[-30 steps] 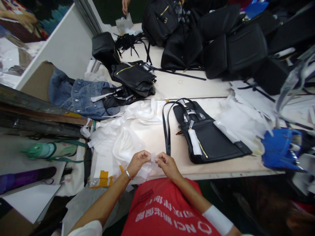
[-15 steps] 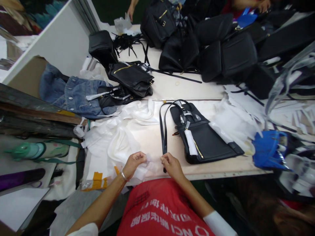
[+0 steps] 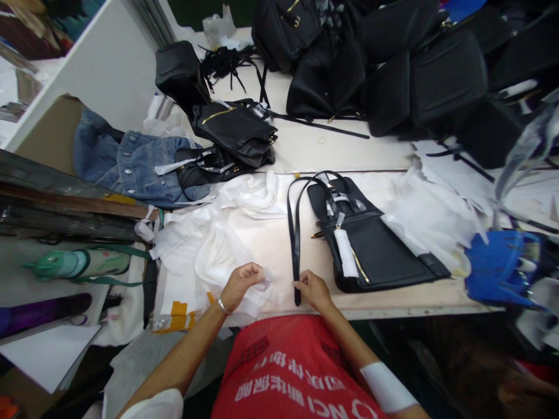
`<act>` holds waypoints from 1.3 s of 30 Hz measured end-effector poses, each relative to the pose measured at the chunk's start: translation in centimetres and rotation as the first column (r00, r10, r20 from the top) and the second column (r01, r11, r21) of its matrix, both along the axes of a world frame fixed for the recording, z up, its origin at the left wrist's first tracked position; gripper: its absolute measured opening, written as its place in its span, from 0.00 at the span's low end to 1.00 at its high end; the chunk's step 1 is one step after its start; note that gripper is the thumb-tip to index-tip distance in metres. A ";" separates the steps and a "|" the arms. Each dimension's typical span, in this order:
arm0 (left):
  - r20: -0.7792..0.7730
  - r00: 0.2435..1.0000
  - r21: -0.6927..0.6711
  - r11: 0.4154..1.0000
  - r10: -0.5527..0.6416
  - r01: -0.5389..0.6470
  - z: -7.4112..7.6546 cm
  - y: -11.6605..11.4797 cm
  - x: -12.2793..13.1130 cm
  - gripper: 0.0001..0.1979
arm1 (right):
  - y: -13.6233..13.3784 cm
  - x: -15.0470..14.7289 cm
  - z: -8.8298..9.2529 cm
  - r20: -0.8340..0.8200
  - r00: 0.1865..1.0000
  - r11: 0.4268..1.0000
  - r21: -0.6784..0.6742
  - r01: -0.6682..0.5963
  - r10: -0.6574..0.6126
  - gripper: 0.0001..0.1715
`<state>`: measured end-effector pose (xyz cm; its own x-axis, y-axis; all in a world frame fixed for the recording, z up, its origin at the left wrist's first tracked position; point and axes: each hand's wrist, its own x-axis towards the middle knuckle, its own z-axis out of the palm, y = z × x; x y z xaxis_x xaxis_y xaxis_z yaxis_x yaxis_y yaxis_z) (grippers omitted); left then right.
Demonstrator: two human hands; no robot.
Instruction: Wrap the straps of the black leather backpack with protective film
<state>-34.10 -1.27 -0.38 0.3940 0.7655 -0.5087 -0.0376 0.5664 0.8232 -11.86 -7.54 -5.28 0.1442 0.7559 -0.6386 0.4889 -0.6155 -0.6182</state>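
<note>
Head view: my left hand (image 3: 241, 283) curled, pinched white paper scrap (image 3: 267, 273); right hand (image 3: 315, 289) clamped black strap (image 3: 297, 256) near surface (image 3: 393, 294) edge.

Your left hand (image 3: 239, 286) is curling over a white scrap (image 3: 266, 276), hiding most of it. Your right hand (image 3: 315, 290) is covering the strap (image 3: 296, 250) end. The top edge is cutting off the black bags (image 3: 414, 64). The blue item (image 3: 498, 265) is showing only as a blur.
</note>
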 end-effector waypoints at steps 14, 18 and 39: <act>0.007 1.000 -0.045 0.999 0.004 -0.004 0.3 0.5 -0.4 0.07 | 4.3 -1.1 6.3 -0.761 0.420 0.755 -0.136 0.642 -0.495 0.15; -0.010 1.000 -0.053 0.998 -0.014 0.014 0.2 0.7 -0.6 0.07 | 4.7 -1.3 6.2 -0.768 0.401 0.742 -0.140 0.656 -0.500 0.14; -0.129 0.992 0.024 1.000 0.013 -0.010 1.0 -0.1 0.8 0.05 | 3.6 -3.1 5.1 -0.709 0.501 0.770 -0.093 0.631 -0.496 0.15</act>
